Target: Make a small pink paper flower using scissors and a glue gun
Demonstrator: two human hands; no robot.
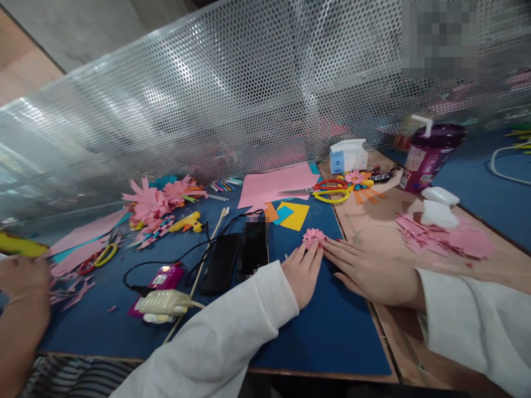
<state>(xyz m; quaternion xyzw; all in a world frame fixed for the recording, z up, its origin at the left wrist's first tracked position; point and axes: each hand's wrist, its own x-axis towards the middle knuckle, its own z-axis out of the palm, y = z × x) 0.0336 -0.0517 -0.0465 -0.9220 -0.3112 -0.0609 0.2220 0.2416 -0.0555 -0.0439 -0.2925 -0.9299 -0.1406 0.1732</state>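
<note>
A small pink paper flower (314, 236) lies low over the blue tabletop (332, 331), between the fingertips of both hands. My left hand (305, 271) comes in from the near side, its fingertips holding the flower's near edge; its thumb is hidden. From the right, my right hand (369, 271) reaches over with fingers stretched out together and thumb apart, fingertips touching the petals. Just beyond the flower are yellow (295, 215), blue and orange paper pieces. Scissors with red and yellow handles (332, 190) rest farther back, beside a large pink sheet (274, 182).
Two dark phones (222, 262), a cable and a power strip (164, 303) lie left of my sleeve. A yellow glue gun (186, 222) and pink paper flowers (157, 202) sit farther left. Another person's hand (25, 276) is at the left edge. A purple cup (431, 157) stands right.
</note>
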